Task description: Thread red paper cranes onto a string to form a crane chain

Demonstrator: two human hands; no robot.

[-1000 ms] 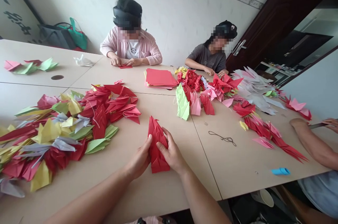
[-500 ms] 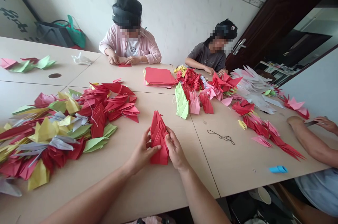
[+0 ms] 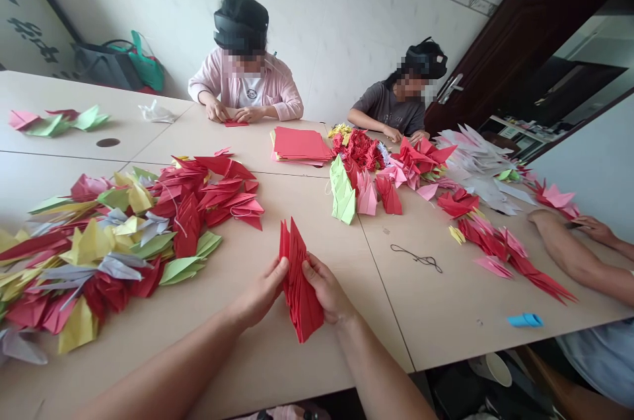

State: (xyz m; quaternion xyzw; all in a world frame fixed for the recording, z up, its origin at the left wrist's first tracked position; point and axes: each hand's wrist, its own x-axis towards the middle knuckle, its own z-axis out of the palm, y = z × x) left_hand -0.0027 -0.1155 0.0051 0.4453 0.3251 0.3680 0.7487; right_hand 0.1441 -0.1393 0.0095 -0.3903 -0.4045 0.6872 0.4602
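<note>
Both my hands grip a stack of red folded paper cranes [image 3: 298, 275], lifted edge-on above the beige table [image 3: 277, 367]. My left hand [image 3: 261, 294] pinches the stack from the left with thumb against the paper. My right hand [image 3: 324, 291] closes on it from the right. A large heap of folded cranes in red, yellow, green and grey [image 3: 113, 242] lies to the left of my hands.
A pile of flat red sheets [image 3: 300, 144] lies mid-table, with green, pink and red crane stacks [image 3: 364, 192] beside it. A black thread [image 3: 419, 258] and a blue piece [image 3: 525, 320] lie to the right. Two people sit opposite; another person's arm [image 3: 569, 258] rests at right.
The red stack has turned from lying flatter in my hands to standing edge-on, tilted with its lower end toward me. The arm at right has shifted slightly.
</note>
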